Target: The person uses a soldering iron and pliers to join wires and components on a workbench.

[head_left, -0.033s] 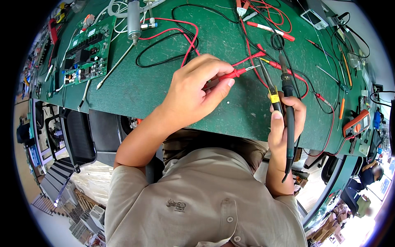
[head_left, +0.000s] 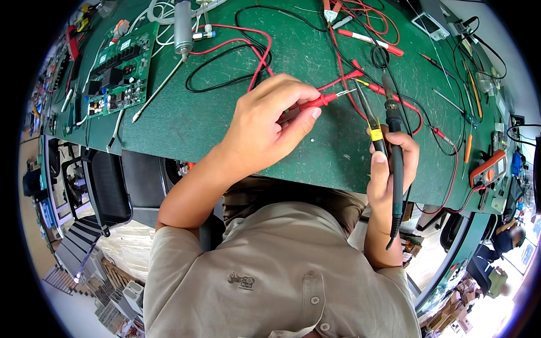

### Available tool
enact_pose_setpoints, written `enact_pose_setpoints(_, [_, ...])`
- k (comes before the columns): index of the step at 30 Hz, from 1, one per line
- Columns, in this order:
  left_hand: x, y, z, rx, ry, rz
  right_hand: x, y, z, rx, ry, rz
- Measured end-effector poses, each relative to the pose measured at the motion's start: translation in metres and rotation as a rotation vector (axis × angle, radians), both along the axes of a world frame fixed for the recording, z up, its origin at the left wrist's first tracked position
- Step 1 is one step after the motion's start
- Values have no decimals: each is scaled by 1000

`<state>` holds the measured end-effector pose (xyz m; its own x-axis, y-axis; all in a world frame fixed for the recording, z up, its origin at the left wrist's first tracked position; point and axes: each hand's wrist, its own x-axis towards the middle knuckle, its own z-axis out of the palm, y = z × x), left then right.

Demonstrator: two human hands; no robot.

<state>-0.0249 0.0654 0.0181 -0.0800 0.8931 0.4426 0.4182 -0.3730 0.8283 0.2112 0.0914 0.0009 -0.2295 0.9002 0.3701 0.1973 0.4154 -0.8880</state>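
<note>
My left hand [head_left: 265, 127] is closed in a pinch around a red test probe [head_left: 320, 102], whose bare metal tip points right. Close to that tip is the pointed end of a pair of dark tweezers [head_left: 364, 104] with a yellow band; whether the two touch, I cannot tell. My right hand [head_left: 381, 183] is closed on the tweezers and also on a soldering iron [head_left: 397, 163] with a dark handle. The iron's tip points away from me, and its cord end hangs toward me. Both hands are above the front part of the green bench mat [head_left: 214, 121].
A green circuit board [head_left: 121, 73] lies at the left beside a metal cylinder tool [head_left: 183, 31]. Red and black leads [head_left: 267, 42] loop across the back. A red marker pen [head_left: 371, 43] lies behind the iron. An orange multimeter [head_left: 489, 169] sits at the right edge. A chair [head_left: 107, 186] stands front left.
</note>
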Motion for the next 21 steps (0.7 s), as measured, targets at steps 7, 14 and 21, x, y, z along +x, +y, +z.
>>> enact_pose_setpoints(7, [-1, 0, 2, 21, 35, -8, 1, 1, -2, 35, -7, 0])
enact_pose_setpoints(14, [-2, 0, 3, 14, 49, 3, 3, 1, -4, 9, 11, 14])
enact_pose_setpoints(21, [-2, 0, 2, 19, 54, 8, 2, 1, -3, 13, 4, 14])
